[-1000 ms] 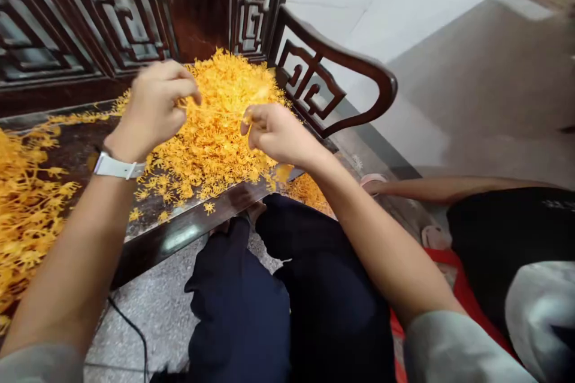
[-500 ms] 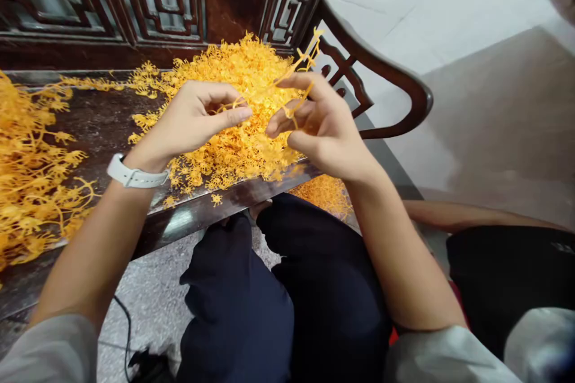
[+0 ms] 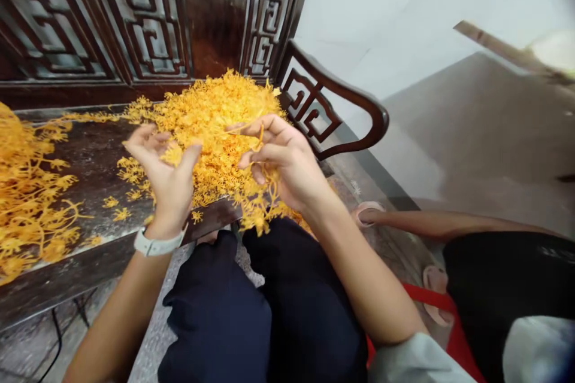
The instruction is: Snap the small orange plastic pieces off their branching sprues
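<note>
A heap of small orange-yellow plastic-looking pieces with thin curled legs lies on a dark wooden bench. Above its left side, my left hand is raised with thumb and fingers spread apart. A yellow bit shows between that thumb and fingers, but I cannot tell whether it touches them or lies behind. In front of the heap, my right hand has its fingers curled around a bunch of yellow strands. The bunch dangles below the palm, past the bench's front edge.
On the left of the bench, a second pile of yellow pieces has longer stringy runners. A carved backrest and a curved armrest bound the bench. Another person's leg is at the right, near a red strap.
My left hand has moved left and down, away from my right hand, and its fingers have spread. The yellow bunch now hangs below my right hand. The view has shifted.
</note>
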### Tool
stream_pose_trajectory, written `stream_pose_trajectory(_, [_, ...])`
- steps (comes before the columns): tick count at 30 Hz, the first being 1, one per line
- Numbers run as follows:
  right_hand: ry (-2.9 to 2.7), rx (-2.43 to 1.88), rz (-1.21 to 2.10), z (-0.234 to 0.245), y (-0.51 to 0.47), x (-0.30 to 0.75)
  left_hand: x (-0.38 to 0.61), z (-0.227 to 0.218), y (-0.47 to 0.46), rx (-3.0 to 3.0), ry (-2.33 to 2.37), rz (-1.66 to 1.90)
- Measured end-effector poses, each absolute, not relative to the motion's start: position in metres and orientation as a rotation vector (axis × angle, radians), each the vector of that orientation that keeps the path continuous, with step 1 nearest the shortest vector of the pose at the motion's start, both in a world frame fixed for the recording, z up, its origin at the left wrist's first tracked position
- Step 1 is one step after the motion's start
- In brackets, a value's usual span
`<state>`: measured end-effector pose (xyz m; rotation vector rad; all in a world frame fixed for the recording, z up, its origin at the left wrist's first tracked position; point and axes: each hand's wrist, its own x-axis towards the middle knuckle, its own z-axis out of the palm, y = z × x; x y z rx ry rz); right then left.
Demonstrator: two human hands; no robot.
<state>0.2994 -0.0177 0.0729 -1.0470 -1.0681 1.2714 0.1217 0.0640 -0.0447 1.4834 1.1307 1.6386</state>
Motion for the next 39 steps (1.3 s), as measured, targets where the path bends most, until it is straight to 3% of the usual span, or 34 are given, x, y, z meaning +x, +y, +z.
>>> stream_pose_trajectory(3, [-1.018,-0.987,1.324,0.075,-0.023,0.3,0.139,-0.042,0.032,0.823,0.965,1.535])
stream_pose_trajectory(6, [-0.968,-0.987,1.249,0.077,-0.03,0.305,0.148,-0.039,0.011,0.621,0.929,1.446])
stream_pose_trajectory(11, [-0.954,-0.962,1.078,0.083,-0.042,0.314,0.156,-0.03,-0.009,1.253,0.919,2.16])
stream_pose_trajectory(16, [-0.92,-0.963,0.954,0.092,-0.055,0.319,0.164,-0.007,-0.037,1.693,0.858,2.256])
stream_pose_trajectory(19, [-0.894,-0.928,0.914,0.095,-0.06,0.321,0.17,0.007,-0.046,1.766,0.86,1.906])
stream_pose_trajectory(22, [-0.946,-0.871,0.93,0.094,-0.067,0.318,0.182,0.028,-0.042,1.459,0.67,1.321])
stream_pose_trajectory(24, [-1.015,-0.853,0.972,0.091,-0.073,0.315,0.191,0.045,-0.035,1.237,0.559,1.145])
stream_pose_trajectory(33, [-0.978,-0.832,1.107,0.046,-0.111,0.308,0.193,0.079,-0.02,1.079,0.579,1.116])
stream_pose_trajectory(39, [-0.637,-0.968,0.797,0.021,-0.115,0.318,0.195,0.058,-0.026,1.356,0.59,0.975])
